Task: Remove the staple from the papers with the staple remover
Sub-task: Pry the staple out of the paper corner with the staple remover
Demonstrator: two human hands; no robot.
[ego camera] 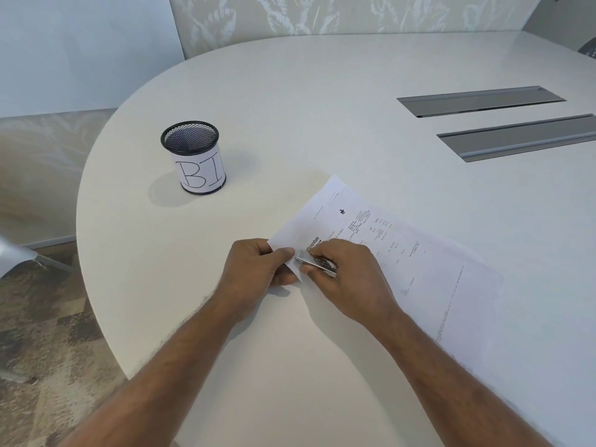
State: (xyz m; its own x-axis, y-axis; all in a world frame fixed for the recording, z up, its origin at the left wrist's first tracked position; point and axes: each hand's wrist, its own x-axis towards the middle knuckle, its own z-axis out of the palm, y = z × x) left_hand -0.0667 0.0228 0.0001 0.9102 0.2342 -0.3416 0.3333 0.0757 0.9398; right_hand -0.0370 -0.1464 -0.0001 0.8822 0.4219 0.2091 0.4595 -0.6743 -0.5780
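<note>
White printed papers (396, 253) lie at an angle on the white table (290, 124), stretching from the middle to the right. My left hand (254, 269) pinches the papers' near-left corner between thumb and fingers. My right hand (345, 279) rests on the sheet and holds a flat silver staple remover (316, 261), whose tip points left and touches the corner beside my left thumb. The staple itself is hidden under my fingers and the tool.
A black mesh cup (195, 156) with a paper label reading "BI" stands upright at the left of the table. Two grey cable-tray lids (480, 101) (522, 137) sit flush at the right. The table's curved edge runs along the left; a chair leg (19, 256) stands on the carpet.
</note>
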